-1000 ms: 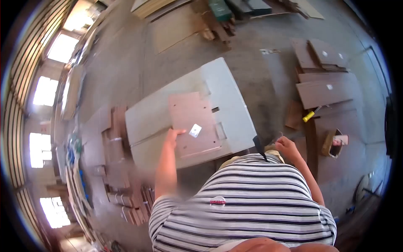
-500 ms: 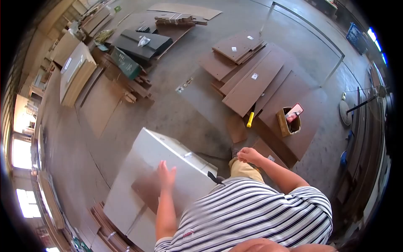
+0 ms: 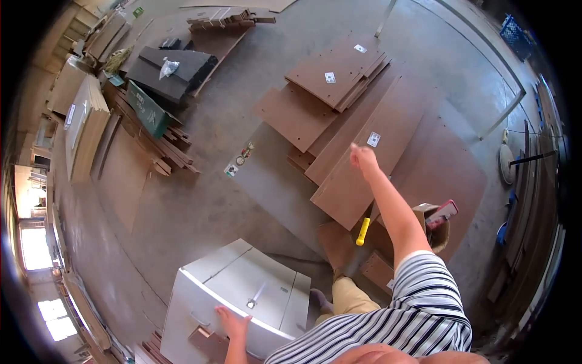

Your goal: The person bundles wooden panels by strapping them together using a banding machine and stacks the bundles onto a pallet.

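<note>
My left hand (image 3: 233, 324) rests with its fingers apart on the near edge of a light grey cabinet (image 3: 257, 276). The cabinet has panel seams, a small metal fitting and a brown patch on its near side. My right hand (image 3: 365, 161) reaches forward over a long brown panel (image 3: 357, 188), close to a white label (image 3: 373, 139). Its fingers are curled in; whether something small is in them is hidden. A yellow-handled tool (image 3: 363, 232) lies by the panel's near end. Beside my right arm stands an open cardboard box (image 3: 441, 238) holding a red-and-white packet (image 3: 442, 213).
Stacked brown panels (image 3: 333, 73) lie ahead on the concrete floor. A metal frame (image 3: 512, 106) stands at the right. Dark boards (image 3: 173, 73), a green piece (image 3: 147, 109) and a thick panel stack (image 3: 85, 133) are at the left. Long boards (image 3: 527, 224) line the right side.
My right hand has moved from near my body out over the brown panels. My left hand has come down onto the cabinet's edge, and the cabinet's seamed face now shows more fully.
</note>
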The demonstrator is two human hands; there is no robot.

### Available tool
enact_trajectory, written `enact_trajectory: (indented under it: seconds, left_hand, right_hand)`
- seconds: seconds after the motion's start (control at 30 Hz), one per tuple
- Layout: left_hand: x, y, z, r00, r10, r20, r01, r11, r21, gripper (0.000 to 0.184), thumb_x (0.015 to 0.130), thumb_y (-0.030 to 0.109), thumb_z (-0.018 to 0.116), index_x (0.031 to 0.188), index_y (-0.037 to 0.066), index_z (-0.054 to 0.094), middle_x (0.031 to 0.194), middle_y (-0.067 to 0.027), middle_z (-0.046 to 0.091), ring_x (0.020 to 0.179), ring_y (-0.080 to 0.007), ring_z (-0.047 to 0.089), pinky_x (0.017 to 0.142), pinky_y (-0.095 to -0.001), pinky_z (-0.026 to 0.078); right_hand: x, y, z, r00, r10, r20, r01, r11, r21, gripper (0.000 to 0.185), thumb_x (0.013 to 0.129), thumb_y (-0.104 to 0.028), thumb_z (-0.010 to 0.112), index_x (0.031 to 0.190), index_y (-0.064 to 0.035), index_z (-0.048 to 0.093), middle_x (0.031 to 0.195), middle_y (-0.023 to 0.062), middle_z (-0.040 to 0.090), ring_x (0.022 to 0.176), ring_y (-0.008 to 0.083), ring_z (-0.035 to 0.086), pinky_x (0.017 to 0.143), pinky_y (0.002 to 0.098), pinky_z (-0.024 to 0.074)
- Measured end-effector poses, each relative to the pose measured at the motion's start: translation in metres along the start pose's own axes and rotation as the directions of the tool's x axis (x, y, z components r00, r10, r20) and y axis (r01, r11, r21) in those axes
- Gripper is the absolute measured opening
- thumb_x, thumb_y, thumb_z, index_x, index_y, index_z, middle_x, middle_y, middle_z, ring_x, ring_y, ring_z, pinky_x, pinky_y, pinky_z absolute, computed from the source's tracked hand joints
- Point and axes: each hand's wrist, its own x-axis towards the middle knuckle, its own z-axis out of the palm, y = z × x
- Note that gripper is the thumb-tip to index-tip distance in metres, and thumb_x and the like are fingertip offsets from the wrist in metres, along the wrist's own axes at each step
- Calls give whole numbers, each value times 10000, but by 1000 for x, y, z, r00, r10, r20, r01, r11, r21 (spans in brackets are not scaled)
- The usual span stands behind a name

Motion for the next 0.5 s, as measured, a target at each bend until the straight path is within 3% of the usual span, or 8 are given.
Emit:
enact_trajectory:
  seconds: [0.07, 0.13, 0.2, 0.23, 0.3, 0.33, 0.43, 0.5]
  left_hand:
    - [-3, -4, 3, 1000, 11, 0, -11, 1000, -22, 1152, 607, 317, 792, 1371, -114, 45, 1437, -321, 20, 1364, -392, 47, 1120, -387, 91]
    - [-4, -9, 4, 1000, 20, -8, -20, 999, -44, 1148, 610, 298, 792, 1374, -107, 37, 1435, -327, 7, 1363, -395, 40, 1121, -386, 88]
    - [-8, -11, 3, 995, 93, -38, -96, 992, -83, 1134, 621, 270, 786, 1376, -101, 26, 1437, -321, -8, 1361, -403, 33, 1120, -378, 86]
    - [-11, 0, -3, 996, 77, -35, -80, 990, -116, 1109, 634, 237, 778, 1381, -89, 26, 1444, -308, -9, 1363, -396, 34, 1119, -369, 89]
    - [-11, 2, -6, 999, 41, -4, -42, 996, -76, 1152, 616, 247, 790, 1390, -62, -6, 1446, -303, -17, 1364, -391, 39, 1115, -359, 106]
    - [-11, 1, -6, 1000, 15, 19, -14, 999, -38, 1196, 598, 256, 802, 1398, -35, -38, 1448, -299, -24, 1365, -386, 44, 1112, -348, 123]
    - [-11, -1, -9, 997, -52, 55, 52, 999, 2, 1189, 592, 228, 809, 1393, -51, -25, 1450, -294, -21, 1369, -367, 59, 1108, -324, 137]
    - [-13, 9, -14, 995, -76, 64, 76, 997, 6, 1182, 594, 218, 809, 1390, -59, -19, 1451, -292, -18, 1369, -363, 62, 1107, -320, 139]
  right_hand:
    - [59, -12, 14, 989, 12, -149, -11, 1000, 9, 479, 812, -409, 604, 509, -58, 484, 487, 26, 464, 453, 138, 436, 443, 304, 340]
    - [121, -12, 26, 957, -23, -290, -6, 995, -98, 413, 760, -420, 663, 672, -24, 586, 660, 107, 584, 612, 211, 558, 558, 345, 434]
    - [177, -2, 41, 852, -96, -516, 23, 989, -145, 536, 712, -444, 714, 926, 31, 590, 804, 133, 594, 718, 216, 566, 628, 350, 452]
    - [191, -2, 46, 858, -85, -507, 10, 989, -148, 536, 712, -444, 714, 926, 31, 590, 804, 133, 594, 718, 216, 566, 628, 350, 452]
    - [201, -28, 53, 821, -16, -571, -69, 990, -126, 842, 641, -490, 754, 1150, 111, 457, 1111, 240, 544, 1036, 308, 541, 854, 373, 440]
    - [207, -36, 56, 824, 76, -561, -134, 989, -64, 1014, 605, -514, 766, 1208, 183, 344, 1248, 285, 452, 1177, 334, 456, 958, 366, 385]
    - [233, -36, 66, 803, 103, -587, -125, 992, 3, 1013, 599, -508, 775, 1195, 187, 344, 1246, 278, 454, 1197, 346, 435, 961, 361, 387]
    - [251, -31, 74, 702, 93, -706, -176, 983, -45, 963, 581, -439, 817, 1175, 172, 367, 1204, 242, 487, 1081, 320, 520, 887, 360, 443]
